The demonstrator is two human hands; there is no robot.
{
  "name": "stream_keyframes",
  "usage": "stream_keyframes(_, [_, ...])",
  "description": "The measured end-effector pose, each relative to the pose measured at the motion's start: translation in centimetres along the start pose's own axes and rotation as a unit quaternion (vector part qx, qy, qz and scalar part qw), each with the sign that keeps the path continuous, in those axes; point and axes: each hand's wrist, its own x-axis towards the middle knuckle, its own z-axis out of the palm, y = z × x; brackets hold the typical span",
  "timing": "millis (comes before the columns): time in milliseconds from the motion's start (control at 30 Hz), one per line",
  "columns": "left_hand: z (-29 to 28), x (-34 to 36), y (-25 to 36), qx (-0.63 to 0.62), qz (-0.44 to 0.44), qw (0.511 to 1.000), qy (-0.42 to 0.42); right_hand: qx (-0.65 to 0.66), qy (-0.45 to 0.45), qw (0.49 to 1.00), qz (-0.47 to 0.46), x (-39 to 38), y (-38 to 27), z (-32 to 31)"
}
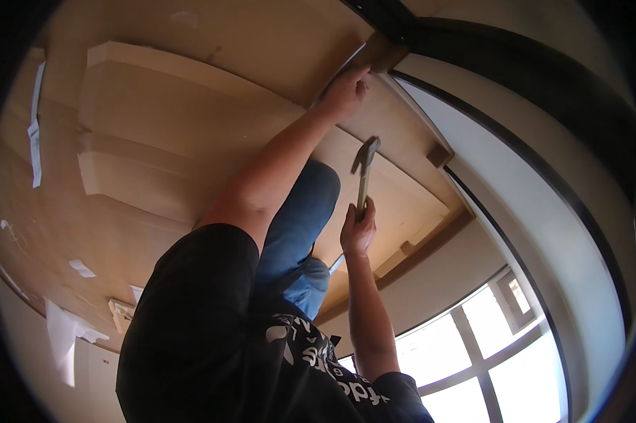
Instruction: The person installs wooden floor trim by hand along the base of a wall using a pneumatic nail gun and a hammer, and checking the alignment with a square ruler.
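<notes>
The right hand (pixel 358 233) is closed around the lower part of the handle of a hammer (pixel 363 173), fingers and thumb wrapped on the grip. The tool rises almost straight from that hand in the view, leaning slightly to the right, so its yellowish-green handle lies just beyond the fist and its dark metal head is at the far end, well clear of the fingers. The left hand (pixel 344 93) is farther up and a little to the left of the hammer head, apart from it, with its arm stretched out from a black sleeve (pixel 198 268). Its fingers are curled in near a brown wooden piece (pixel 387 53) by a dark edge; whether they pinch something there, I cannot tell. The hammer shows against a brown panelled surface (pixel 177 127), to the right of a bent leg in blue jeans (pixel 307 201). A small wooden block (pixel 440 155) sits to the right of the hammer head, beside a pale panel (pixel 522 169), and a bright window (pixel 437 356) stands at lower right.
</notes>
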Motion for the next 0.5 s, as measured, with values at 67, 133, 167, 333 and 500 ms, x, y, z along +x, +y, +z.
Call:
stream_keyframes(67, [-0.1, 0.2, -0.5, -0.015, -0.013, 1.000, -0.019, -0.013, 0.014, 1.000, -0.005, -2.3, 2.6, 0.4])
stream_keyframes(133, [0.0, 0.3, -0.7, -0.111, -0.058, 0.991, 0.039, -0.053, -0.010, 0.997, 0.062, -4.4, 5.2, 0.9])
stream_keyframes(167, [0.3, 0.3, -0.6, -0.110, -0.058, 0.992, 0.033, -0.051, -0.007, 0.996, 0.066, -5.1, 6.7, 1.4])
stream_keyframes(333, [0.7, -0.4, 0.5, -0.102, -0.089, 0.990, 0.039, -0.083, -0.035, 0.985, 0.149, -6.0, 9.7, 1.6])
stream_keyframes(500, [0.5, 0.2, 0.1, -0.039, -0.055, 0.997, -0.029, -0.181, -0.128, 0.964, 0.143, -4.1, 11.2, 1.7])
